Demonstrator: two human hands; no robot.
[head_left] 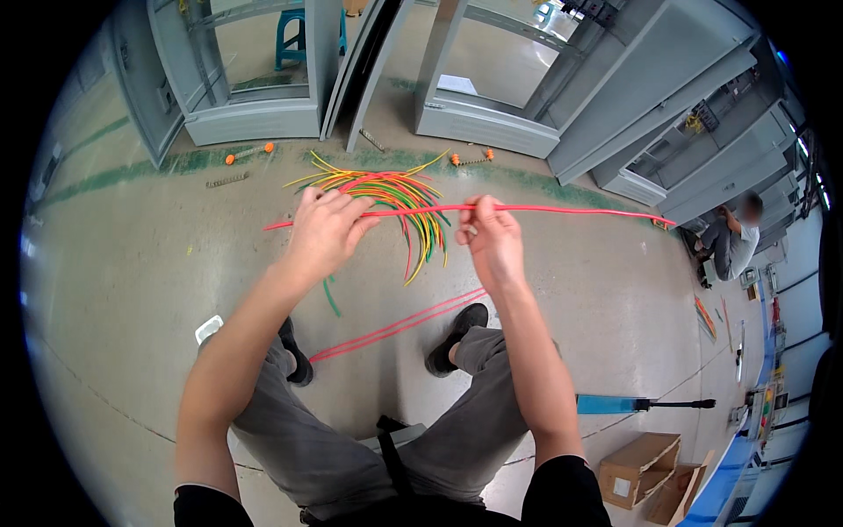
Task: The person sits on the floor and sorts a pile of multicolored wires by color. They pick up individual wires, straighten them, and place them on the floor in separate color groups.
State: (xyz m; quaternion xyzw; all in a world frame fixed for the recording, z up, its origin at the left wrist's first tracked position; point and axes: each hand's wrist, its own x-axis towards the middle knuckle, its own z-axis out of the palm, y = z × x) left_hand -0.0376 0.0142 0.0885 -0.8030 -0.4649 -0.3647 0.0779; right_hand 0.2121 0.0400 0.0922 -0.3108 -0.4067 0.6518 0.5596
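Observation:
A long red wire (580,209) stretches across in front of me, its far right end reaching toward the cabinets. Closed around it near its left end is my left hand (323,230), with a short tip poking out past the fingers. My right hand (492,239) pinches the same wire further right, thumb against fingers. Behind and below the wire, on the floor, lies a curved bundle of red, yellow and green wires (426,224). Part of the bundle is hidden by my left hand. Two more red wire lengths (395,328) run along the floor between my shoes.
Grey metal cabinets (255,121) stand along the far side. Springs and orange-ended rods (250,154) lie before them. A person (736,237) sits at the right. Nearer right are a blue flat tool (610,404) with a black handle and a cardboard box (637,470).

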